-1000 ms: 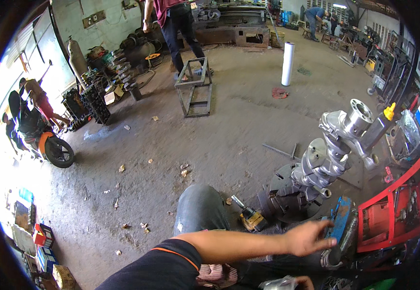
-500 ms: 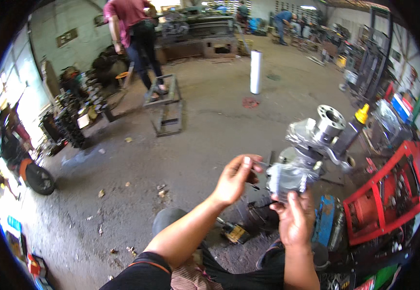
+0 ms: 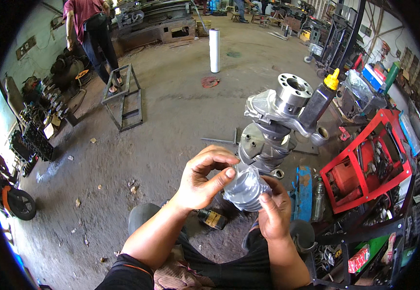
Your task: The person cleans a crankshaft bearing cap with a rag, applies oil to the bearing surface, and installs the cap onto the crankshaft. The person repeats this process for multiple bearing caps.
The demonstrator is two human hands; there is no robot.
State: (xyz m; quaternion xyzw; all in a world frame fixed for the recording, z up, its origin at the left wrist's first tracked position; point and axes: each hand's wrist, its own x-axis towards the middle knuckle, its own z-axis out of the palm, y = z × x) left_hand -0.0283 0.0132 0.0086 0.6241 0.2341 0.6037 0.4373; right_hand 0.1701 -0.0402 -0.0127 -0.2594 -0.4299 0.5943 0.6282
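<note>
Packet of clear plastic (image 3: 245, 191) with ridged, silvery contents, held up in front of an upright metal crankshaft (image 3: 264, 145). Right hand (image 3: 276, 215) at its lower right side, fingers closed round it; left hand (image 3: 199, 182) at its upper left edge, fingers curled, whether gripping the film impossible to tell.

a white roll (image 3: 214, 50) stands upright on a workshop floor (image 3: 171, 121) as a person in maroon (image 3: 80, 20) stands beside a metal frame (image 3: 131, 126).
</note>
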